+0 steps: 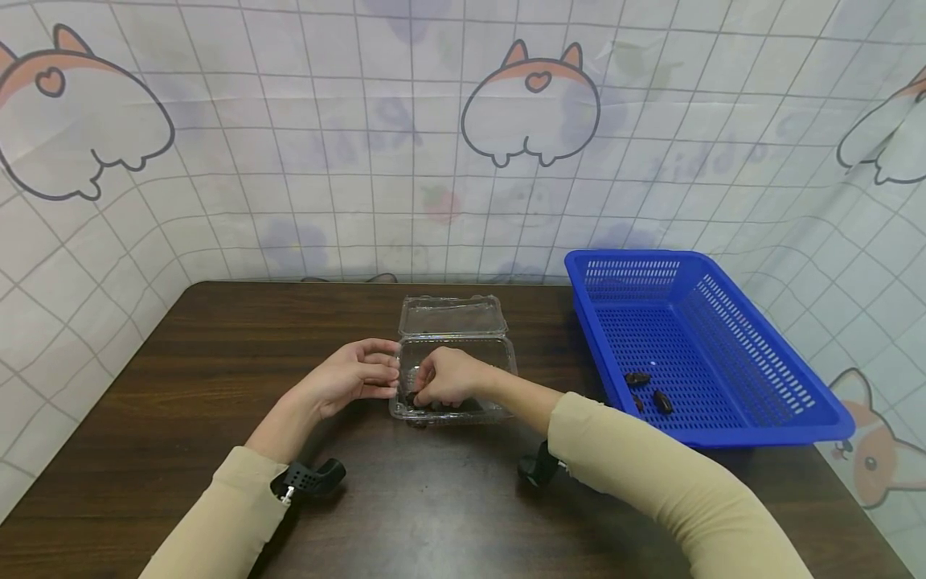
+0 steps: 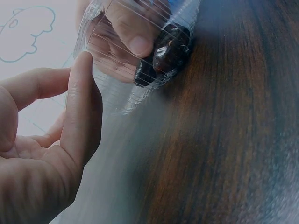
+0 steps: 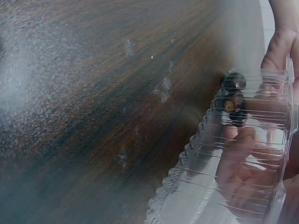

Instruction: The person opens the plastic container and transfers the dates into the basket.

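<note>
A clear plastic clamshell box [image 1: 499,354] sits on the table with its lid [image 1: 452,317] folded back. Several dark, glossy dates [image 2: 173,50] lie in its near left corner, seen through the ribbed wall in both wrist views. My right hand [image 1: 452,376] reaches down into the box, its thumb and fingers pinching a date [image 3: 238,117] in that corner. Against the box's left side rests my left hand [image 1: 354,374], fingers extended and touching the wall. In the left wrist view the left thumb [image 2: 83,107] stands straight up beside the plastic.
To the right stands a blue perforated plastic basket [image 1: 731,346], holding a few dates [image 1: 661,402] in its near left corner. The dark wooden table [image 1: 217,354] meets a wall covering [image 1: 347,201] printed with cartoon animals at its back edge.
</note>
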Demonstrator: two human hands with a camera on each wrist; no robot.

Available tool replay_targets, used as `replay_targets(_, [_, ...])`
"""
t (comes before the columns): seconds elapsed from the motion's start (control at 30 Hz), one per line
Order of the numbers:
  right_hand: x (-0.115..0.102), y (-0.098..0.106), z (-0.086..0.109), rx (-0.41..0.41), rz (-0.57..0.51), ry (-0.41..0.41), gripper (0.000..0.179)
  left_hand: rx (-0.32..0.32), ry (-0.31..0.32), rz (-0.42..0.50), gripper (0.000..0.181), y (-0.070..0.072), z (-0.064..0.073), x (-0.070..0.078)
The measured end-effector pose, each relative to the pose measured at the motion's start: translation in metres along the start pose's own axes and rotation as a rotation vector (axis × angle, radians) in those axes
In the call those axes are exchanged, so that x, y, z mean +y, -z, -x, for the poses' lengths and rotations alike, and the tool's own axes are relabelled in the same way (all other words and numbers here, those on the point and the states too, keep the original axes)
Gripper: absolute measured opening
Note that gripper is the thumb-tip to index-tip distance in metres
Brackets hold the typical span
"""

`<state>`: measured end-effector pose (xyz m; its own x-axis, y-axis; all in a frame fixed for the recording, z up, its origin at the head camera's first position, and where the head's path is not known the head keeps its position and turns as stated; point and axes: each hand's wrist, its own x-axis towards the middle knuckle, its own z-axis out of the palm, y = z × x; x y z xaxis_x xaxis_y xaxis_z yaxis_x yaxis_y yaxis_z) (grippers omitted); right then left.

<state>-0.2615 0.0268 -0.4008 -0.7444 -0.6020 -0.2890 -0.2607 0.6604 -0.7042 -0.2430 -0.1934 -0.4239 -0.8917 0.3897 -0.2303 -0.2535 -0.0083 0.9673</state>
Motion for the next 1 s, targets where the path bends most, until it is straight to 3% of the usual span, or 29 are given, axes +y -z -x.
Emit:
replay_targets(0.3, [-0.001, 0.004, 0.004, 0.041, 0.082, 0.034, 0.01, -0.007, -0.005, -0.01, 0.054, -0.001, 0.0, 0.0])
replay_targets(0.57, [-0.004, 0.019, 0.016, 0.008, -0.014, 0.044, 0.012, -0.003, -0.006, -0.011, 0.054, -0.001, 0.0, 0.0])
replay_targets(1.0, [-0.019, 0.057, 0.056, -0.019, -0.25, -0.004, 0.016, -0.007, -0.008, -0.009, 0.053, -0.002, 0.0, 0.001])
